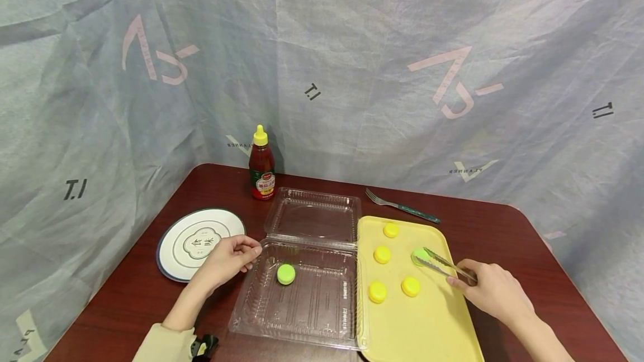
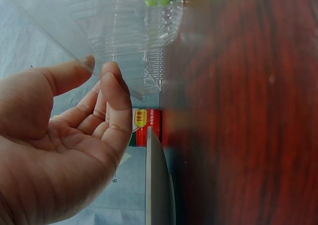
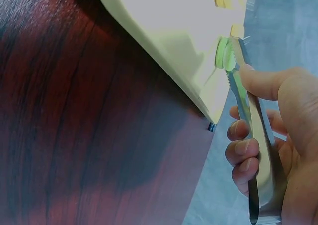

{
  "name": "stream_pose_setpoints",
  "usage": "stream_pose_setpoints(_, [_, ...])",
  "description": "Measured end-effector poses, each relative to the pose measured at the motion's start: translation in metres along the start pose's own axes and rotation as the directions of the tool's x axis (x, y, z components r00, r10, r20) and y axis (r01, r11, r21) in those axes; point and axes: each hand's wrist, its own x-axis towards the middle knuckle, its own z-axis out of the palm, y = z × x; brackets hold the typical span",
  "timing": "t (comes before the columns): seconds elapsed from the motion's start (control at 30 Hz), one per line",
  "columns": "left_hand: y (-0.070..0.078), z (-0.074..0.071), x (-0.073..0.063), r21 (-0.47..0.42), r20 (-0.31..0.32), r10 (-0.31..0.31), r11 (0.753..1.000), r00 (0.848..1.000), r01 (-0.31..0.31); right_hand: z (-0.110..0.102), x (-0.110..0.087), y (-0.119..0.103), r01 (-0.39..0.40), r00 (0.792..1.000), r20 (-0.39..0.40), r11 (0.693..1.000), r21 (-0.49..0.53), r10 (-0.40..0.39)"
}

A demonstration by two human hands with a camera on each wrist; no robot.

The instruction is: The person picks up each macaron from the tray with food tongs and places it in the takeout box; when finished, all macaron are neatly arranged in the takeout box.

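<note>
Tongs [image 3: 259, 130] held in right-hand grip [image 1: 498, 289], long axis diagonal — tips pointing away-left, around green disc [image 1: 418, 255]

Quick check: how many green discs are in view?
2: one green disc inside the clear container; a second disc over the yellow tray, at the tips of the tongs in the right hand. None seem hidden.
</note>
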Motion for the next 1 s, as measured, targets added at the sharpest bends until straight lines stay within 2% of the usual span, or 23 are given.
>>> stream_pose_setpoints(0.57, [0.0016,0.0002,-0.0003,0.006,0.003,0.002,1.0,1.0,-0.002,-0.0003,-0.0016,-0.0012,0.007,1.0,-0.011,1.0,-0.002,-0.007])
stream_pose_setpoints(1.0, [0.0008,0.0007,0.0005,0.009,0.002,0.004,1.0,1.0,-0.004,-0.0028,-0.0002,-0.0008,0.007,1.0,0.018,1.0,-0.005,-0.007])
